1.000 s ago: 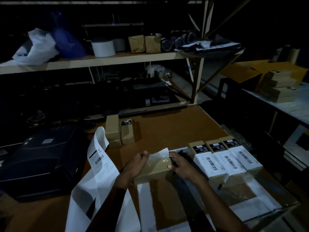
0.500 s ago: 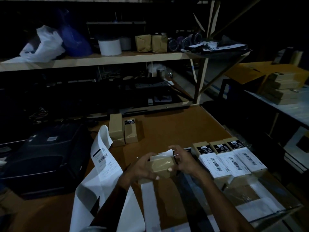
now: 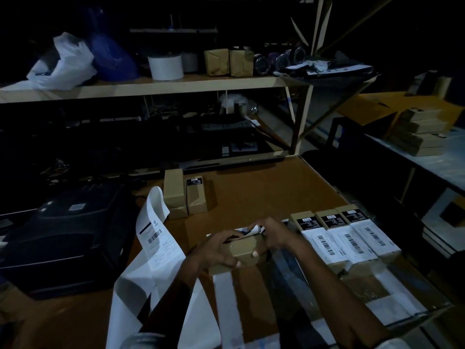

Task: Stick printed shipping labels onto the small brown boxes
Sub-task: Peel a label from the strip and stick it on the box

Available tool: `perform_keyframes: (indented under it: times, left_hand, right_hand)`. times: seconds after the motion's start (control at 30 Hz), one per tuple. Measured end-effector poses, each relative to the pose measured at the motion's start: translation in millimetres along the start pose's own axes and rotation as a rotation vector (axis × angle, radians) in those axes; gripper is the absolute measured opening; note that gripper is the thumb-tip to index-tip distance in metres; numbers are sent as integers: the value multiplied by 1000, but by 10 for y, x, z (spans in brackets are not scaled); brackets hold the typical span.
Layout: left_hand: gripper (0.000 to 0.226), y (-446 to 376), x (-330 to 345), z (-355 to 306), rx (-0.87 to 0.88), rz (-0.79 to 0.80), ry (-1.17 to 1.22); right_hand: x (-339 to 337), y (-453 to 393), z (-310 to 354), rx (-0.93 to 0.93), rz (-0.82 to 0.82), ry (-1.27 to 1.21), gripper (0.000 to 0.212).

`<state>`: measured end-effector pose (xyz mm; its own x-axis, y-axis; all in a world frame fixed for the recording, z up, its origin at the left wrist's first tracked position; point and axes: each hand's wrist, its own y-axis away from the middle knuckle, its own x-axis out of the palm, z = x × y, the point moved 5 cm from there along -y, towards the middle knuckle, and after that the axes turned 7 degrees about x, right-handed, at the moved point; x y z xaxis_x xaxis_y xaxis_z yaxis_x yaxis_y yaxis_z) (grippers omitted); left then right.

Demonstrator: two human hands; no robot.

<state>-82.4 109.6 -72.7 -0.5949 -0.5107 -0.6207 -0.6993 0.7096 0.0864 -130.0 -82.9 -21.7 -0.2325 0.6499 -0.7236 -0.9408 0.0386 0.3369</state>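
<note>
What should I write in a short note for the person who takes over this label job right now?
Left hand grips the brown box held over the table. Right hand grips its far end and pinches the white label, not yet flat on it.
Done: three labelled boxes lie side by side on the right.
Left: the held box, then at least two plain boxes farther back; the label strip hangs from the printer.

Room dim, lit from above the worktop [image 3: 264, 195]. Brown worktop stood in the foreground; a pale wooden shelf unit [image 3: 161, 88] with 2 visible tiers ran behind its far edge; a white side table [image 3: 437, 167] stood beyond its right edge.
</note>
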Motion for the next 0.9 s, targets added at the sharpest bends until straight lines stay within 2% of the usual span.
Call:
perform_keyframes:
  times: [0.17,0.23,0.5,0.9]
  left_hand:
    - [81,33,10,-43,47,-6,10]
    - [82,40,12,-54,56,-12,7]
    - [82,46,19,-80,72,-15,-47]
    - [75,78,-1,-104,105,-81,-219]
  right_hand:
    - [-24,-49,33,13,-59,101,100]
    - [-18,-41,57,0,-36,109,103]
    - [41,-31,68,-22,-29,264,66]
    - [143,219,73,-139,-185,258,57]
